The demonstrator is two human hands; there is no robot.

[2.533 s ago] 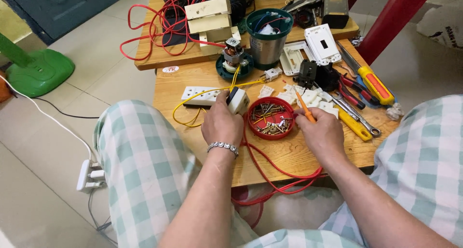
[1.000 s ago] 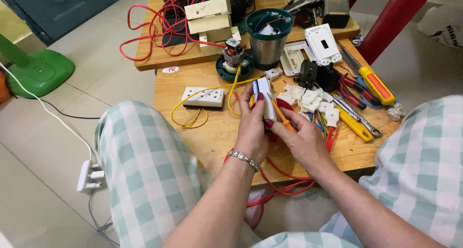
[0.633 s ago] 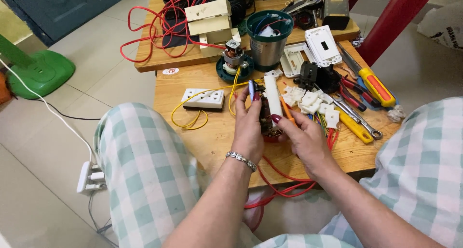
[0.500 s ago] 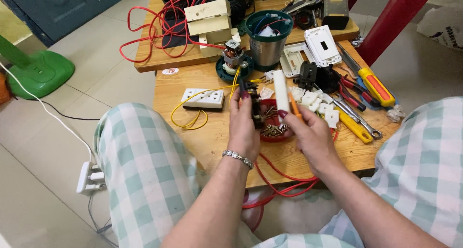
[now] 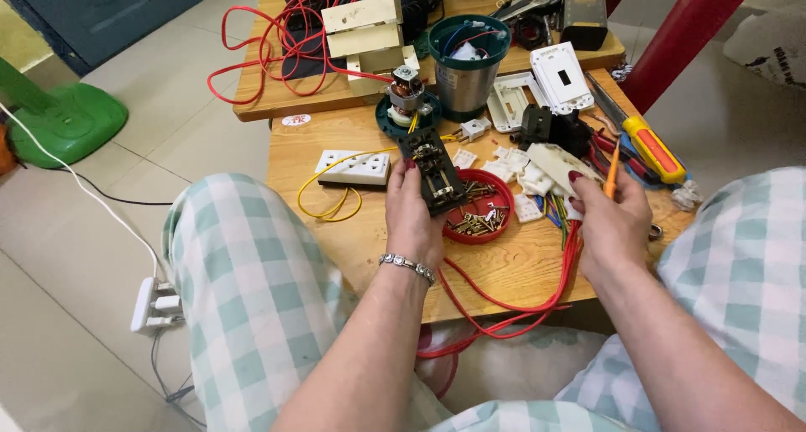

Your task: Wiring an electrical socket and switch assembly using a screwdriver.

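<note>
My left hand (image 5: 413,220) holds up a black socket inner part (image 5: 433,170) with metal contacts showing, just over the red dish of screws (image 5: 483,222). A yellow wire runs from it back to a white multi-socket strip (image 5: 353,167). My right hand (image 5: 611,222) grips a white socket cover (image 5: 556,163) and a small orange screwdriver (image 5: 614,165) together, to the right of the dish. Both hands hover above the near wooden table (image 5: 353,239). Red wire (image 5: 504,302) trails from under my right hand off the table's front edge.
Pliers and a yellow-handled screwdriver (image 5: 651,146) lie at the right. White switch plates (image 5: 561,75), a teal-lidded metal can (image 5: 467,61), a small motor (image 5: 406,96) and cream boxes (image 5: 363,29) stand behind. A green fan base (image 5: 59,121) and a white power strip (image 5: 153,304) sit on the floor at left.
The socket has come apart: my left hand now holds the black inner part, and my right hand has carried the white cover and screwdriver off to the right.
</note>
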